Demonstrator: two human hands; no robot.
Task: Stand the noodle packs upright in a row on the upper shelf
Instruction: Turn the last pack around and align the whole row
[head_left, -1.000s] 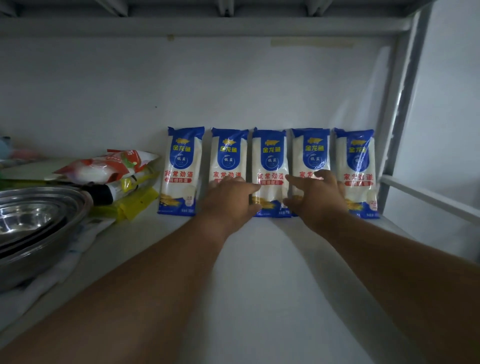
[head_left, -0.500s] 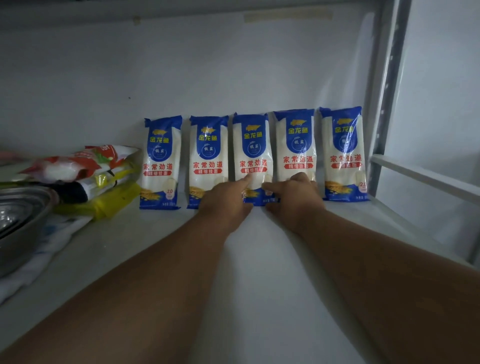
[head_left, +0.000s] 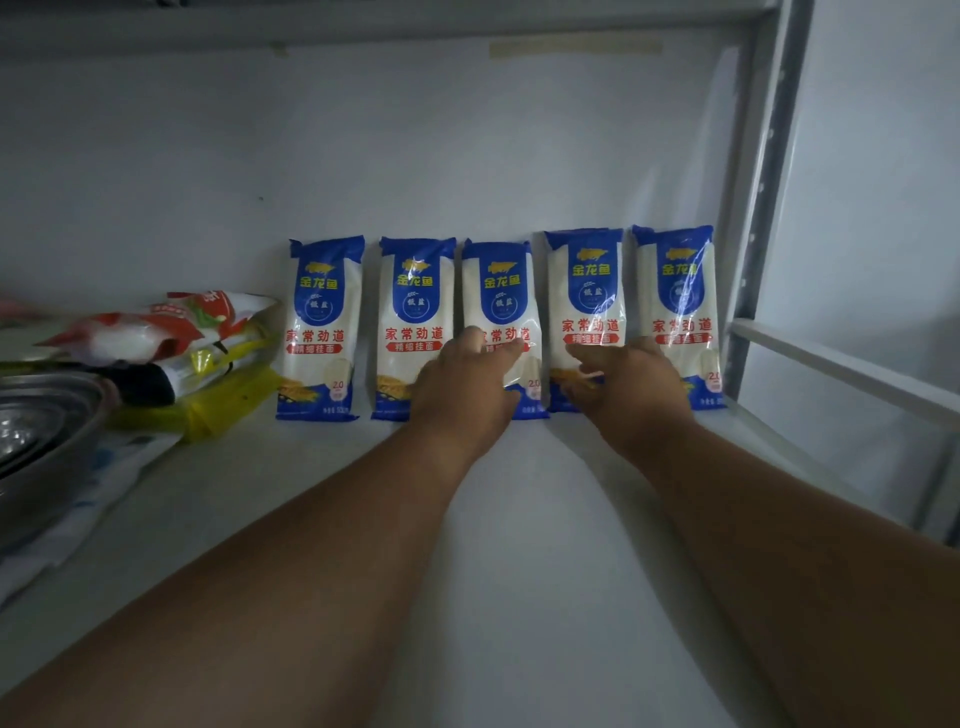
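Saw two bare forearms entering from the bottom corners of the frame, both cut off by the lower edge. Found a pale, dim shelf (head_left: 519, 545) beneath them, running back to the wall.

At mid-left, made out stacked steel bowls (head_left: 41, 431), cropped by the left edge, sitting on a white and blue sheet (head_left: 104, 478) too dark to identify. Behind these, noted a pile of lying bags: a yellow bag (head_left: 218, 410) lowest, a red and white bag (head_left: 150, 332) on top, with the ones between largely hidden.

Further in, found the left hand (head_left: 462, 384) gripping the lower part of the third pack (head_left: 501, 291), fingers curled across its front and thumb at its right side. Found the right hand (head_left: 631, 384) on the fourth pack (head_left: 587, 291), fingers curled round its lower left part. Could not see either palm, nor the pack bottoms behind the hands.

Counted five blue and white noodle packs upright in a row at the centre of the frame, against the back wall (head_left: 467, 156): first pack (head_left: 319, 327) and second pack (head_left: 415, 332) just apart, third pack touching the second, fifth pack (head_left: 678, 291) close beside the fourth, partly covered low down by the right wrist.

At upper right, saw a grey metal post (head_left: 769, 182) with a side rail (head_left: 831, 358), and a tape strip (head_left: 574, 48) near the top edge. Could hardly read the small print in the weak light.
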